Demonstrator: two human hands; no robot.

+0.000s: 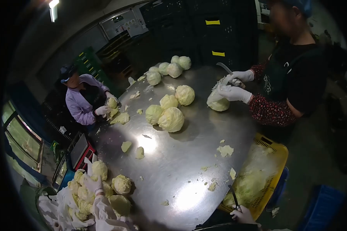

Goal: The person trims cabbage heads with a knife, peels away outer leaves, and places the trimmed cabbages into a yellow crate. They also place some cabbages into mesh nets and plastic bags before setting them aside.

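My left hand (94, 184), in a white glove, reaches into a heap of pale cabbages (121, 184) at the lower left. Its fingers lie round the side of a cabbage (100, 170) at the top of the heap. At the bottom right my right hand (243, 214), also gloved, is closed on the handle of a knife (234, 197) with a dark, slightly curved blade pointing up and away. Beside that blade stands a yellow crate (282, 154) with pale green leaves inside.
Whole cabbages (171, 119) and loose leaves (225, 150) lie on the metal table (169, 165). Across it, a co-worker (273, 84) holds a cabbage (218, 101) and a curved knife (224, 68). A second co-worker (83, 98) handles a cabbage at the left edge. A red scale (82, 152) stands left.
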